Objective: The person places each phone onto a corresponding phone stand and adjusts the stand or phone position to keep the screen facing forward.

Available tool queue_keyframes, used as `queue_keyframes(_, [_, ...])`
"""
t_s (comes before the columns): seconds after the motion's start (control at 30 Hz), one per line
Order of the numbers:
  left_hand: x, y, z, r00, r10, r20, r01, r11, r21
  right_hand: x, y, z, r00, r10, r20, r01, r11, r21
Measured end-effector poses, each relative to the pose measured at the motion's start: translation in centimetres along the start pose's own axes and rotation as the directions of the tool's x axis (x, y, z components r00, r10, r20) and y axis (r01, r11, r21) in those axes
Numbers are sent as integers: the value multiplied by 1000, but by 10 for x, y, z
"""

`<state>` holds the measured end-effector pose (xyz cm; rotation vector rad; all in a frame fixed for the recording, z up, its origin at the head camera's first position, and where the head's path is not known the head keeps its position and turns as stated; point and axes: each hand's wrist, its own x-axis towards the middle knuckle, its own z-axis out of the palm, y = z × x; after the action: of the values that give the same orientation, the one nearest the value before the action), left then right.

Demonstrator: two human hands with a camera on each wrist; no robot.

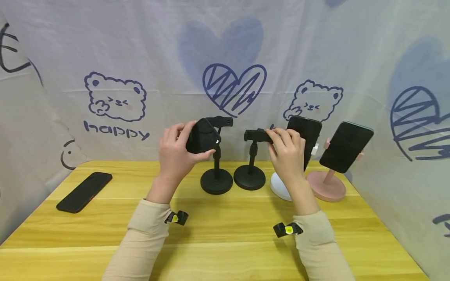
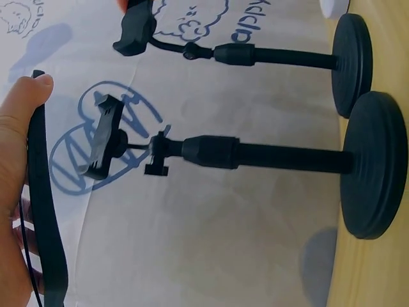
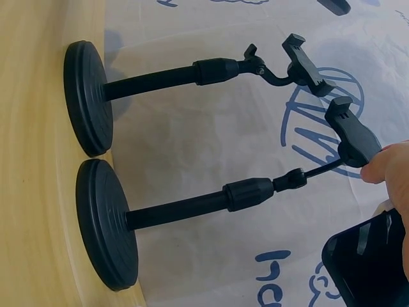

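My left hand [image 1: 177, 148] grips a black smartphone [image 1: 202, 136], thumb on one edge and fingers on the other. Edge-on in the left wrist view, the phone [image 2: 46, 211] stands apart from the clamp [image 2: 104, 137] of the left black phone stand [image 1: 216, 181]. That clamp holds nothing. With its fingertips, my right hand [image 1: 289, 154] pinches one end of the clamp [image 1: 258, 135] on the right black phone stand [image 1: 249, 178]. In the right wrist view this clamp [image 3: 351, 135] is tilted and has no phone in it.
To the right, a white stand [image 1: 280, 188] bears a dark phone [image 1: 306, 130], partly behind my right hand. A pink stand [image 1: 327, 186] beside it holds another phone [image 1: 346, 146]. One more phone [image 1: 84, 192] lies flat at the table's left. A printed cloth [image 1: 168, 78] hangs behind.
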<state>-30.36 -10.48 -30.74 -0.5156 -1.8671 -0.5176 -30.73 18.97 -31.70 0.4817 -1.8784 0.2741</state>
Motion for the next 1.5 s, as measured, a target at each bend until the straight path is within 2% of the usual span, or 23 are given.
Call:
queue_keyframes(0.33, [-4,12,11,999,33,-20,-34,999,-35,0,0,1,1000,-2,3,2,1000,-9])
queue_keyframes(0.7, [-10,21,19,999,2,33,0,999,-40,-1,0,0,1000,-2,7,2,1000,-9])
queue_keyframes(0.9, [-12,24,23,1000,-7,30,8,999,-36,-1,0,0,1000,1,3,-1,1000,-4])
queue_keyframes(1.33, [-11,31,23,997,-59,56,65,993,-98,0,1,0,1000,-16,-9,16,1000,-17])
queue_keyframes(1.5, [-11,32,23,996,-69,63,75,993,-91,0,0,0,1000,-16,-8,16,1000,-25])
